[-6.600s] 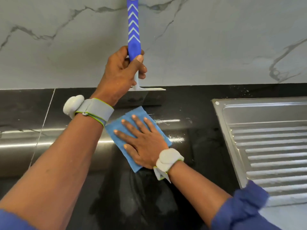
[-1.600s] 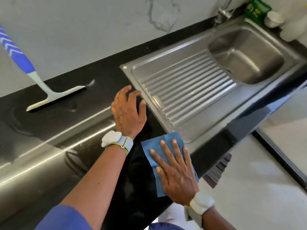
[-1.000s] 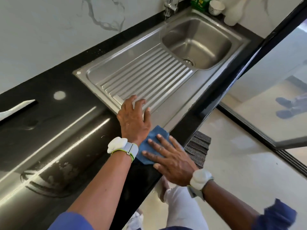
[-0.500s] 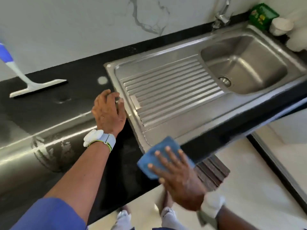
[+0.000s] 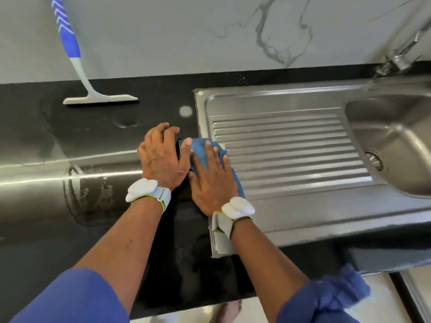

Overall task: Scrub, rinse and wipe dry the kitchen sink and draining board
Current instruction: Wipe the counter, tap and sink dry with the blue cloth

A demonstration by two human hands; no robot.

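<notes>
A blue cloth [image 5: 200,147] lies on the left edge of the ribbed steel draining board [image 5: 291,145]. My right hand [image 5: 211,180] presses flat on the cloth with straight fingers. My left hand [image 5: 163,157] rests on the black worktop [image 5: 93,136] just left of the board, fingers bent at the tips, thumb beside the cloth. The steel sink bowl [image 5: 396,138] sits at the right, with its drain [image 5: 374,159] showing.
A blue-handled white squeegee [image 5: 93,96] leans against the marble wall at the back left. The tap [image 5: 401,57] stands at the back right. Wet smears mark the worktop on the left. Floor shows beyond the front edge.
My right hand has slid the cloth from the front edge of the counter up onto the left edge of the draining board, beside my left hand. The left hand stays where it was.
</notes>
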